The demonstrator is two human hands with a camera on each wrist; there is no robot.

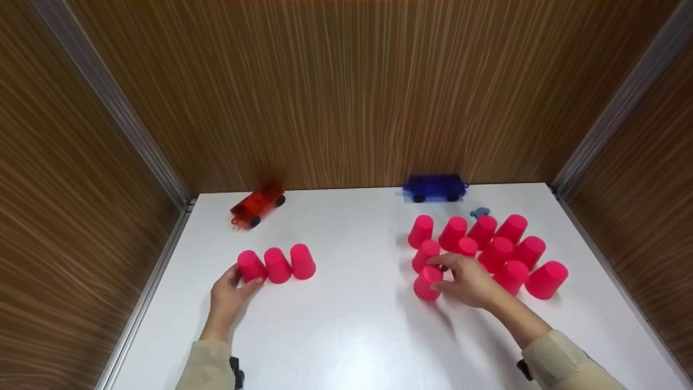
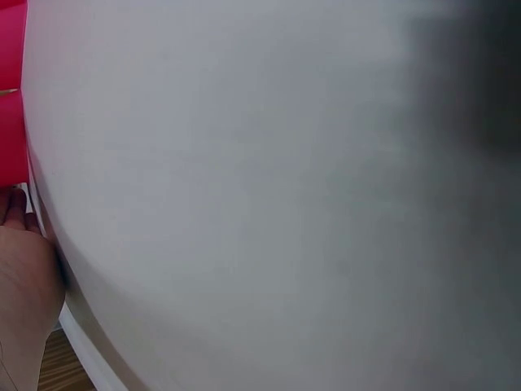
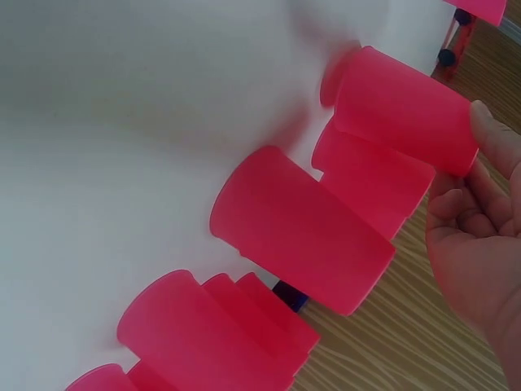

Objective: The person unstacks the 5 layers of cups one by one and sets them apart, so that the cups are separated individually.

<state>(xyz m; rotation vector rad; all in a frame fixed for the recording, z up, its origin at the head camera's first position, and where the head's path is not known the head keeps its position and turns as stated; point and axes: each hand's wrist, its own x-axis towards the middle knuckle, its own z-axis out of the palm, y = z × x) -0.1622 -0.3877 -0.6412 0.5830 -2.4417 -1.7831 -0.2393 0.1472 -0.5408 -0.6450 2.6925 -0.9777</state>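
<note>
On the left side of the white table, three pink cups stand upside down in a short row, the middle one (image 1: pixel 278 266) close beside its neighbours. My left hand (image 1: pixel 227 295) holds the leftmost cup (image 1: pixel 251 265) between thumb and fingers; in the left wrist view only part of a pink cup (image 2: pixel 11 138) shows at the edge. Over on the right, my right hand (image 1: pixel 468 281) pinches the nearest-left cup (image 1: pixel 426 286) near its upturned base. The right wrist view shows this held cup (image 3: pixel 403 110) in front of others. Several more upside-down cups (image 1: pixel 547 280) stand grouped around that hand.
At the back left sits a red toy car (image 1: pixel 259 205), and a blue toy car (image 1: pixel 435 188) is by the rear wall. A small blue piece (image 1: pixel 479 212) lies behind the grouped cups. Wood-grained panels (image 1: pixel 346 97) enclose the white table (image 1: pixel 346 309) at the back and sides.
</note>
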